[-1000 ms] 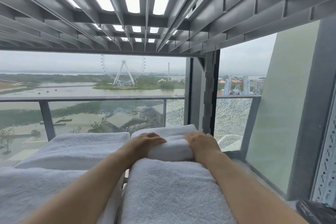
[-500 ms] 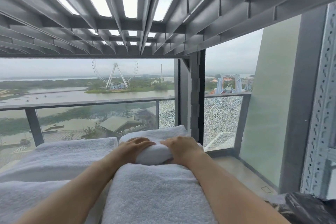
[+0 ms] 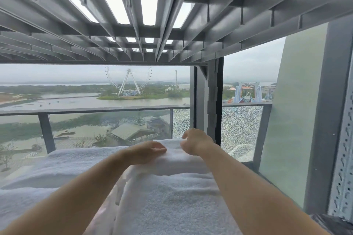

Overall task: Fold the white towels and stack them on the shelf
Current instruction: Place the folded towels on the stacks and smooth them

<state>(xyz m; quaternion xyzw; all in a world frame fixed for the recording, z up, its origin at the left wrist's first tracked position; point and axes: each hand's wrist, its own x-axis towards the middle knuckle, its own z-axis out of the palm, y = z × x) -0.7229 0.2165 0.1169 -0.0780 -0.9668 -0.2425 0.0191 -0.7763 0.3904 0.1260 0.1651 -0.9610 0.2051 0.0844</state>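
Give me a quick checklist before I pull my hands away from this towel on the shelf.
1. The right hand off the towels: ok, it hovers above, holding nothing.
2. The left hand off: not ok, it rests on the top folded towel.
3. That towel sits flat on the stack beneath: ok.
4. Its far edge squared: cannot tell, hidden.
5. Room under the upper shelf: ok.

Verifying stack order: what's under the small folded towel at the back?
The small folded towel seems to sit on a larger white towel; anything lower, shelf board included, is covered. Left hand rests on it.
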